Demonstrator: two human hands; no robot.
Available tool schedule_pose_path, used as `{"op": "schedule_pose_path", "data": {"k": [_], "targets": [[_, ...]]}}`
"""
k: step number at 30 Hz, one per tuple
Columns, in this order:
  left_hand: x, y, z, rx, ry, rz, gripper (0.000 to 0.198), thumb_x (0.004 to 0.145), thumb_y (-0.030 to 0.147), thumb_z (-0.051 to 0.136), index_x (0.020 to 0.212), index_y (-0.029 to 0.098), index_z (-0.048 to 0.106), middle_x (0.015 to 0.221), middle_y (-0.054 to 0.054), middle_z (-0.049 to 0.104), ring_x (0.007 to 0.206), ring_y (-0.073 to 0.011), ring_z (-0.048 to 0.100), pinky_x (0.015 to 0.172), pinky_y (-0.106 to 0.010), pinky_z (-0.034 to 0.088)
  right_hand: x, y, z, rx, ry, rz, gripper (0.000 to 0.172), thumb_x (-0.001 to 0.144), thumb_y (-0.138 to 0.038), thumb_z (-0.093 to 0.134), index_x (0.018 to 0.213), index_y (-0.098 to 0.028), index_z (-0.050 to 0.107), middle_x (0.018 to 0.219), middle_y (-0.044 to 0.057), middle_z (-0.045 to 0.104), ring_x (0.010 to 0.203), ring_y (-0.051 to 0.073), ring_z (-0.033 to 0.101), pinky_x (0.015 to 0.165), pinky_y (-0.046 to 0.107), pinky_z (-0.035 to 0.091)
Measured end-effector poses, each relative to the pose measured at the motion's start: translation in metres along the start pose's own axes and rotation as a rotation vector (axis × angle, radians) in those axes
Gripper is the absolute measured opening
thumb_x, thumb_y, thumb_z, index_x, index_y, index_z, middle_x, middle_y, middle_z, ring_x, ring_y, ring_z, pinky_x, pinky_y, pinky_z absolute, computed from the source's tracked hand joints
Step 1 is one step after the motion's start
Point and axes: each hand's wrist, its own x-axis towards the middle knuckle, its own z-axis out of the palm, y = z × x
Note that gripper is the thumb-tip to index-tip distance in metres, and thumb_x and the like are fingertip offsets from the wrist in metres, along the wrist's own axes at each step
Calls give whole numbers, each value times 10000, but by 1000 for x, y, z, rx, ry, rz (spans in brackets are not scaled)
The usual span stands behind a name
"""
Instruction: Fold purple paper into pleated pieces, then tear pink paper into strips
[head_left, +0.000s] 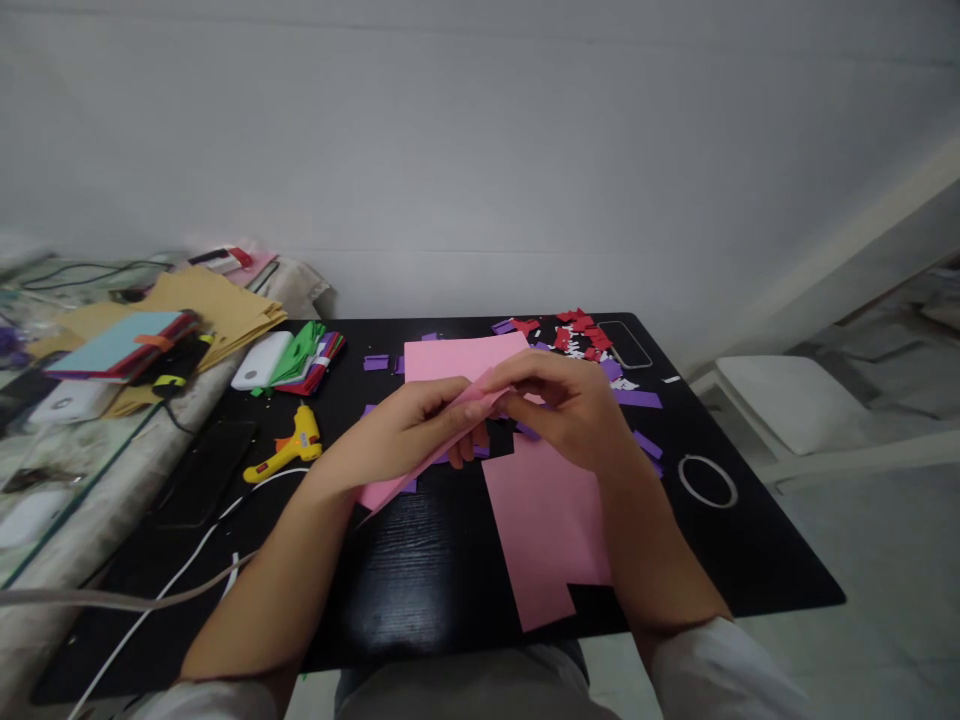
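Fingers of both hands are closed on one pink strip, which is held just above the black table. The left hand is pinched along the strip's upper part, thumb on top, while the strip's lower end slants down to the left and hangs free near the table. The right hand is curled over the strip's upper end, fingertips meeting those of the left; exactly how the end is gripped is hidden by the knuckles.

A pink sheet lies flat behind the hands, and a larger notched pink sheet lies below the right wrist. Purple scraps and red scraps are scattered at the table's far right, with a white ring nearer the edge. A yellow glue gun rests to the left, well apart from the hands.

The step in hand is judged to be a fold or roll being started at the strip's upper end. A steady pinch by the left hand would be called for, with the edges kept aligned as the end is turned over.
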Motion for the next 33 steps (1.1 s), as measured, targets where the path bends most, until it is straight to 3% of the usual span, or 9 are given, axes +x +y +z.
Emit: {"op": "schedule_pose_path", "data": {"k": [7,17,22,28,33], "targets": [[1,-2,1,-6,16,-20,325,995,466,654,926,150,685,758,-34,717,646,-139,698,600,-235,581,-1,-1,0,11,32,44,194,941,-114,668,1053,-225,780,946,16,765,794,123,722,718,258,614],[-1,3,0,-2,104,-18,356,973,491,695,869,151,704,727,-29,737,621,-138,721,583,-219,580,0,-7,10,172,185,163,181,926,-335,784,1047,-213,728,825,-2,749,724,134,742,701,272,660],[-2,0,1,1,136,-26,376,979,501,684,857,146,710,715,-34,737,616,-147,719,588,-235,578,0,-6,13,148,248,163,253,773,-286,926,957,-213,768,892,14,772,816,155,765,766,279,676],[-1,-1,0,94,164,18,333,986,452,690,864,145,725,735,-35,736,672,-141,704,644,-237,553,-1,-7,18,189,274,170,131,805,-226,884,912,-219,808,850,6,800,782,156,787,763,286,697],[0,-3,1,22,248,123,247,1001,404,682,998,159,718,900,-42,762,811,-145,723,729,-234,564,-1,-8,23,190,296,174,123,803,-263,888,898,-222,822,826,3,807,735,157,781,722,296,707]]}}
